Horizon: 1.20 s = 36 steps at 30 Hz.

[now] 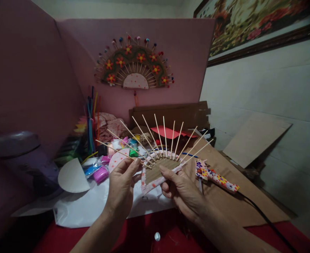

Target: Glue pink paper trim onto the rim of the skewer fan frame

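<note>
My right hand [179, 189] grips a cardboard half circle [160, 170] by its lower right edge, thumb on the face. Cloth with dots is folded over its rim, and several thin wooden sticks stand out from the curved edge like rays. With thumb and fingers pinched, my left hand [124, 179] holds the leftmost wooden stick [118, 151] near its lower end, at the left of the half circle. A dotted cloth-covered half circle [119, 158] lies behind my left hand. To the right rests a flower-patterned glue gun [216, 177] with a black cord.
A finished fan decoration [136, 65] hangs on the pink panel. Bright clay packets [100, 174], a white paper half circle [73, 177] and pipe cleaners [91, 116] are at left. A cardboard sheet [223, 200] lies at right; a purple bottle [23, 161] stands far left.
</note>
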### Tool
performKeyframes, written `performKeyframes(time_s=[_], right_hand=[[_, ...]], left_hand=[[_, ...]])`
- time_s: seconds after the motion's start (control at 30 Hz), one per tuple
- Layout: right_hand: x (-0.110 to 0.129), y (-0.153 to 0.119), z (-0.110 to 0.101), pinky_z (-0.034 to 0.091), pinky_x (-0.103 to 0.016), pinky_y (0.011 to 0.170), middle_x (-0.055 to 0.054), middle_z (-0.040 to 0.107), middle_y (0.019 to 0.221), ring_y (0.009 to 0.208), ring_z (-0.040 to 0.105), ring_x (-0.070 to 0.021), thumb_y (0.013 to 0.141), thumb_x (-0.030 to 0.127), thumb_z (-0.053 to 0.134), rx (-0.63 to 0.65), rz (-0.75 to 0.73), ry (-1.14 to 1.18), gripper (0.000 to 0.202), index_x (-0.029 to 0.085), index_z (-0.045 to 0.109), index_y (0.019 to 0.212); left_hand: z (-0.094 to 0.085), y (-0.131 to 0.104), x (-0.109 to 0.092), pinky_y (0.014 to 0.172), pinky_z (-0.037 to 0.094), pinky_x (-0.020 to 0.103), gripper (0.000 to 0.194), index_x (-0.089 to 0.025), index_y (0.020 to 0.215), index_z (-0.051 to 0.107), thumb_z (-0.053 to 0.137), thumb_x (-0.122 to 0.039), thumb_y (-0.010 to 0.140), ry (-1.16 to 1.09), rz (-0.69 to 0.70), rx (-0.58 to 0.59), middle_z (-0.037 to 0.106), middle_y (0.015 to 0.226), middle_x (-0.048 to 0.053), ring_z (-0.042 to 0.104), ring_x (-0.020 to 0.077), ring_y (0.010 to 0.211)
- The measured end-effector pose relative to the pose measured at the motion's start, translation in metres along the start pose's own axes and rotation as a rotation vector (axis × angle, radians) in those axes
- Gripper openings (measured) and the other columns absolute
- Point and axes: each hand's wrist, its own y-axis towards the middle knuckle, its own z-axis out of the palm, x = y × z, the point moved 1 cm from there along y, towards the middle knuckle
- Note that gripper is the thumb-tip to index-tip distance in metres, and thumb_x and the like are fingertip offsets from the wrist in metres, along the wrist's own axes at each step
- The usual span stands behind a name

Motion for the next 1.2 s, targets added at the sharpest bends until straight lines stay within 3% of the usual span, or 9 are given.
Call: performKeyframes(time_s=[1.2], right_hand=[[-0.0019, 0.0011, -0.0017, 0.030, -0.013, 0.035, 0.004, 0.051, 0.055, 0.042, 0.043, -0.0037, 0.072, 0.027, 0.067, 0.028, -0.006, 0.002, 0.020, 0.015, 0.051, 0.075]], left_hand=[[-0.0007, 0.0003, 0.0002, 0.061, 0.047, 0.022, 0.012, -0.015, 0.069, 0.059, 0.067, -0.023, 0.068, 0.010, -0.007, 0.016, 0.062, 0.073, 0.001, 0.058, 0.0111, 0.068]])
